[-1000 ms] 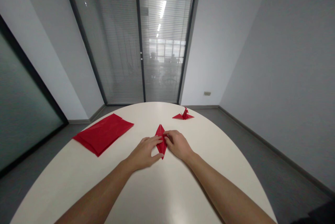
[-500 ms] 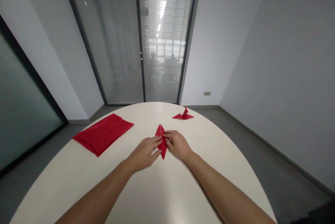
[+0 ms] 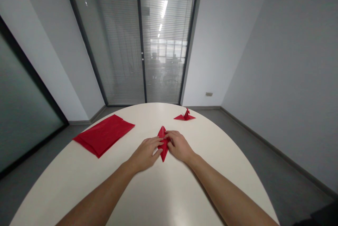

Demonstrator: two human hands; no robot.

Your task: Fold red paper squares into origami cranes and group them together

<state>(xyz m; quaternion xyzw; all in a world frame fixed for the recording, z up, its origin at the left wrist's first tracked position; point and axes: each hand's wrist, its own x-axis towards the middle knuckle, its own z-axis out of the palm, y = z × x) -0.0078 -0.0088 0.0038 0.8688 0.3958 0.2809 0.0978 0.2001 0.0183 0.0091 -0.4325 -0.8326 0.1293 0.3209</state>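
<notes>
A narrow, kite-shaped piece of folded red paper lies on the white round table, its points toward and away from me. My left hand rests on its left side, fingers pressed down on the paper. My right hand presses its right side, with fingertips meeting near the paper's middle. The hands hide the middle part of the fold.
A stack of flat red paper sheets lies at the table's left. A finished red paper crane stands near the far right edge. Glass doors with blinds are behind the table. Grey floor surrounds it.
Both hands have shifted slightly on the folded paper, and its near tip has swung a little to the left. Everything else is unmoved.
</notes>
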